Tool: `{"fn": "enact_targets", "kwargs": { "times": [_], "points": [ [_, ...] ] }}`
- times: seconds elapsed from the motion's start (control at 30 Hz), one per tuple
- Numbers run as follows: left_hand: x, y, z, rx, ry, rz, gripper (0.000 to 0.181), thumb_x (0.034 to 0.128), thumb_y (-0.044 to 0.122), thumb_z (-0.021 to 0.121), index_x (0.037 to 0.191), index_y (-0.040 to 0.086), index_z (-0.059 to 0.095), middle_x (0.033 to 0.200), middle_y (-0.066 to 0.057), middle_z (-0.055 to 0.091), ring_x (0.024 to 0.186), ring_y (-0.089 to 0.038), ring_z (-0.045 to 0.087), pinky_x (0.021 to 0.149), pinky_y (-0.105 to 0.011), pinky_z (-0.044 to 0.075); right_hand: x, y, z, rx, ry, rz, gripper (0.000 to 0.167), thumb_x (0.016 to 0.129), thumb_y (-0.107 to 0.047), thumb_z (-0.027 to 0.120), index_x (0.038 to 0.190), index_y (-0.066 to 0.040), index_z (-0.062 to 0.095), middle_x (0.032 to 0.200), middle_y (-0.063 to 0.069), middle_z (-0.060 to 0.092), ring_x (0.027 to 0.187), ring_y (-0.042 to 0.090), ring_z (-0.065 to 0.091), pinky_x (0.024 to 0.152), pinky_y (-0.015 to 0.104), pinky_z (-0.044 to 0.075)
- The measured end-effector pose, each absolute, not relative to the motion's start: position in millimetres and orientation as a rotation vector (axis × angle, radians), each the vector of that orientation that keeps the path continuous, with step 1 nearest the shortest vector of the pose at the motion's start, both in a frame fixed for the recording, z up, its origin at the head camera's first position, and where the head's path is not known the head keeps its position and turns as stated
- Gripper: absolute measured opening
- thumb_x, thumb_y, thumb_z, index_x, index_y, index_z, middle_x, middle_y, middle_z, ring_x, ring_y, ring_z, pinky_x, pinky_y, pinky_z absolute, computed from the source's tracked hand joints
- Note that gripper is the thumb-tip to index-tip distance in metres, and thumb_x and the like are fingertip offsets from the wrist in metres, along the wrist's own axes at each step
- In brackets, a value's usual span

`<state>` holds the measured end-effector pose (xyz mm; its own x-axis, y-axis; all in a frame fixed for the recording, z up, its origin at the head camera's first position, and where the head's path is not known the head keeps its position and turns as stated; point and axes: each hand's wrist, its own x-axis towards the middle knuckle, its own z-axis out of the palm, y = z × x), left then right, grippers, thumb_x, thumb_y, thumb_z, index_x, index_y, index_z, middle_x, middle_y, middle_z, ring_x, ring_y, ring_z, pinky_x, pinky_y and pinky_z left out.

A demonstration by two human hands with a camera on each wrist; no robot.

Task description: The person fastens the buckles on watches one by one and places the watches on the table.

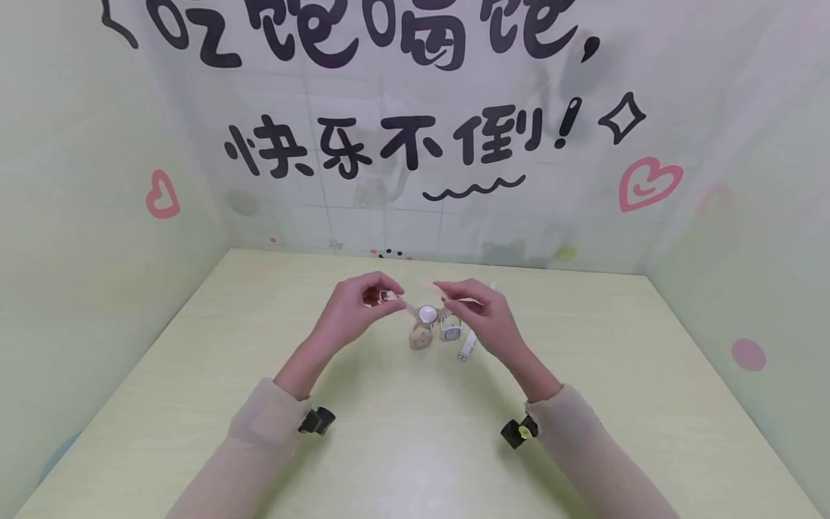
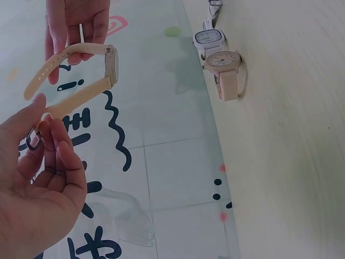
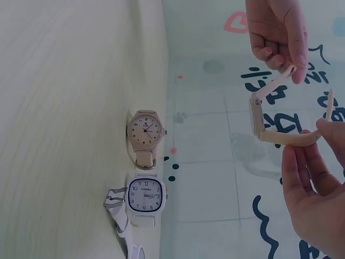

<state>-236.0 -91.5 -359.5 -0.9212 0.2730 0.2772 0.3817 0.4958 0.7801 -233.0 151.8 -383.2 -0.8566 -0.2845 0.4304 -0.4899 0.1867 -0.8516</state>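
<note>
A wristwatch [image 1: 427, 313] with a cream strap and round case hangs between my two hands, its strap spread apart. My left hand [image 1: 353, 306] pinches the buckle end between thumb and fingers. My right hand [image 1: 483, 313] pinches the other strap half, which has a row of holes in the left wrist view. The held watch's case [image 2: 111, 67] shows nearly edge-on there. Beneath the hands, on the table, stand a beige round-faced watch [image 3: 145, 132] and a white watch [image 3: 145, 197] with a rounded-square face. A white strap [image 3: 119, 218] lies beside the white watch.
The pale wood-grain table [image 1: 415, 447] carries the watches near its middle. Behind it hangs a printed cloth [image 1: 363, 194] with large black characters and pink hearts; similar walls rise left and right. A small black device [image 1: 316, 420] sits at the left cuff.
</note>
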Motion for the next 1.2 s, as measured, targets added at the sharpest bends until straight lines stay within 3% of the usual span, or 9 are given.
{"fn": "enact_targets", "kwargs": {
  "times": [0.23,0.43,0.73,1.0,1.2],
  "points": [
    [-235.4,-86.6,-359.0,-0.591,-2.584,-1.504,0.024,0.0869,0.021,0.078,0.107,0.01,0.073,0.095,-0.007,0.072,0.081,-0.016,0.063,0.072,-0.023,0.055,-227.6,145.0,-377.8,0.856,-2.35,1.524,0.028,0.094,-0.006,0.066,0.122,-0.005,0.07,0.109,0.013,0.072,0.102,0.021,0.066,0.092,0.029,0.058],
    [-236.4,-84.7,-360.4,-0.64,-2.59,-1.579,0.026,0.0887,0.02,0.076,0.113,0.011,0.073,0.103,-0.008,0.074,0.085,-0.016,0.067,0.076,-0.025,0.057,-225.9,141.8,-376.8,0.869,-2.379,1.462,0.027,0.094,-0.008,0.067,0.121,-0.007,0.071,0.105,0.009,0.072,0.101,0.021,0.066,0.092,0.034,0.059],
    [-234.7,-82.9,-360.4,-0.73,-2.544,-1.659,0.03,0.0924,0.019,0.072,0.122,0.014,0.071,0.121,-0.006,0.07,0.105,-0.02,0.066,0.09,-0.033,0.058,-224.6,139.7,-376.5,0.836,-2.417,1.414,0.027,0.093,-0.009,0.069,0.12,-0.008,0.072,0.105,0.008,0.072,0.099,0.021,0.067,0.089,0.036,0.06],
    [-234.7,-80.8,-361.9,-0.73,-2.521,-1.693,0.034,0.0947,0.017,0.069,0.128,0.014,0.068,0.109,-0.009,0.068,0.091,-0.016,0.065,0.08,-0.028,0.056,-223.7,137.9,-376.6,0.831,-2.394,1.424,0.028,0.094,-0.01,0.068,0.122,-0.007,0.071,0.107,0.01,0.072,0.1,0.023,0.068,0.086,0.032,0.061],
    [-236.3,-78.5,-363.4,-0.729,-2.506,-1.681,0.034,0.0967,0.02,0.066,0.13,0.014,0.067,0.102,-0.006,0.058,0.088,-0.019,0.057,0.069,-0.024,0.046,-222.1,136.3,-375.7,0.809,-2.393,1.455,0.029,0.094,-0.01,0.068,0.122,-0.006,0.069,0.11,0.012,0.073,0.1,0.025,0.069,0.084,0.031,0.061]
  ]
}}
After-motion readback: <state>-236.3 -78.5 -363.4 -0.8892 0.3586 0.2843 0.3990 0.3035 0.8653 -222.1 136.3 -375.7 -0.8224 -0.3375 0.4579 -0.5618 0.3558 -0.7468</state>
